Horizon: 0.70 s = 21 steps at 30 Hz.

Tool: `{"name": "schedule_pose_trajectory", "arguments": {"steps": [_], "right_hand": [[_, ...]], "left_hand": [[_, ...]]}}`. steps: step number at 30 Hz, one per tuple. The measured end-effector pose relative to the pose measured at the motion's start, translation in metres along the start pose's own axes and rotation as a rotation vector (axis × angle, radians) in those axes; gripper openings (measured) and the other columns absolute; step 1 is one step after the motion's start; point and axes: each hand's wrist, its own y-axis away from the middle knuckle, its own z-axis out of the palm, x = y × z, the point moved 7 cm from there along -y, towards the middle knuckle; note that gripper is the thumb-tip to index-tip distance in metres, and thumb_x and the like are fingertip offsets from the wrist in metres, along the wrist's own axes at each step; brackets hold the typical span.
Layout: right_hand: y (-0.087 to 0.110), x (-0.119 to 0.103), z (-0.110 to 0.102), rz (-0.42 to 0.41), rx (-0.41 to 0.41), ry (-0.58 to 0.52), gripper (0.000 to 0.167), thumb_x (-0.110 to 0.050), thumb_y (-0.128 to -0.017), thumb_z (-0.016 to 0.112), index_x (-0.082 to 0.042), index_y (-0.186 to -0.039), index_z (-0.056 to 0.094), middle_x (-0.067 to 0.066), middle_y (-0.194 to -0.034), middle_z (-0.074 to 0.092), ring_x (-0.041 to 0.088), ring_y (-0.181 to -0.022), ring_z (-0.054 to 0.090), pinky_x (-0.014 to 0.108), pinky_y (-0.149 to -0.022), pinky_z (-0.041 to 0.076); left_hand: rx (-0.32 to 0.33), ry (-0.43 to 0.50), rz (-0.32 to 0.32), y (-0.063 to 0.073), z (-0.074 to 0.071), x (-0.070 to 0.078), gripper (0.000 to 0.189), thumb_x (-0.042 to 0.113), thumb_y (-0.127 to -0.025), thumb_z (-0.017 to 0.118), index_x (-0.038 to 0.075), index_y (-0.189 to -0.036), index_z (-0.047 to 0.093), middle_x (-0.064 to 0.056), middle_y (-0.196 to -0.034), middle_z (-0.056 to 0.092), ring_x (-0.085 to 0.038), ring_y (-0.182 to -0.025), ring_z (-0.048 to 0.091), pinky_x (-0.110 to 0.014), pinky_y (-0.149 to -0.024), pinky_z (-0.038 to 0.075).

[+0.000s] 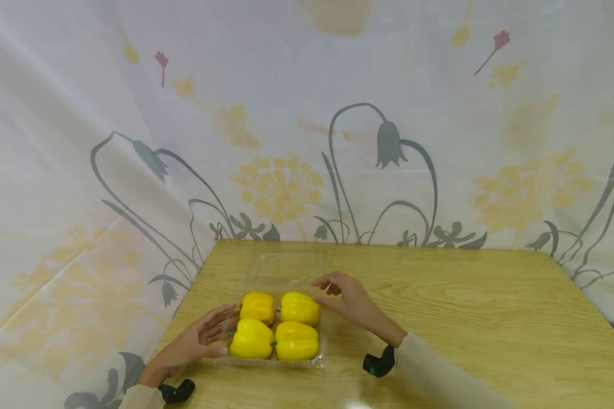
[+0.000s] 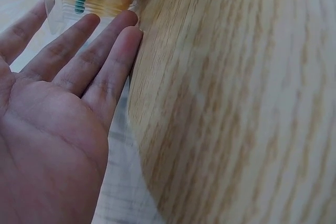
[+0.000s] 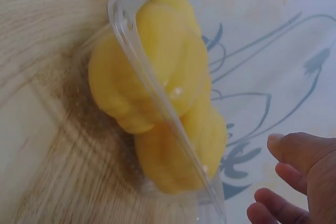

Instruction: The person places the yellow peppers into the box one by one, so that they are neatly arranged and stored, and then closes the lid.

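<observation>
Several yellow bell peppers (image 1: 297,341) with green stems fill a clear plastic clamshell container (image 1: 323,355) on the table. Its transparent lid (image 1: 289,268) lies folded back behind them. At the container's left side is my left hand (image 1: 196,339); in the left wrist view its fingers (image 2: 113,72) are nearly straight, with their tips against the ribbed plastic wall. My right hand (image 1: 352,301) hovers by the far right corner, fingers loosely bent and holding nothing. The right wrist view shows that hand (image 3: 299,182) apart from the container's rim (image 3: 157,95).
The wood-grain table (image 1: 465,318) extends to the right of the container. A white cloth (image 1: 286,85) printed with flowers hangs behind the table and along its left side. Each wrist wears a black device, one of them (image 1: 380,362) on the right.
</observation>
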Motion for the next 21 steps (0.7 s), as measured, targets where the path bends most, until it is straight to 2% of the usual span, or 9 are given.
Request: {"name": "schedule_pose_trajectory", "arguments": {"steps": [11, 17, 21], "right_hand": [[-0.006, 0.029, -0.003, 0.069, 0.030, -0.023, 0.033, -0.025, -0.098, 0.074, -0.008, -0.125, 0.070, 0.011, -0.110, 0.069, 0.018, -0.091, 0.065, 0.035, -0.081, 0.059], [-0.007, 0.047, -0.002, 0.162, 0.029, -0.065, 0.032, -0.024, -0.097, 0.076, -0.015, -0.126, 0.068, 0.006, -0.108, 0.068, 0.015, -0.090, 0.065, 0.031, -0.081, 0.058], [-0.008, 0.052, -0.003, 0.206, 0.034, -0.090, 0.034, -0.024, -0.096, 0.076, -0.013, -0.126, 0.066, 0.004, -0.106, 0.068, 0.016, -0.088, 0.064, 0.032, -0.078, 0.058]], "left_hand": [[0.005, -0.008, 0.001, -0.001, 0.000, 0.001, 0.079, -0.001, -0.102, 0.060, 0.010, -0.166, 0.016, -0.031, -0.166, 0.011, -0.006, -0.137, 0.049, -0.033, -0.109, 0.049], [-0.018, 0.009, 0.022, 0.001, 0.001, 0.003, 0.079, -0.001, -0.102, 0.060, 0.007, -0.165, 0.013, -0.031, -0.166, 0.012, -0.007, -0.139, 0.047, -0.035, -0.110, 0.047], [-0.030, 0.012, 0.043, 0.001, 0.003, 0.006, 0.080, -0.001, -0.102, 0.059, 0.004, -0.165, 0.011, -0.031, -0.166, 0.012, -0.007, -0.140, 0.046, -0.035, -0.111, 0.047]]}}
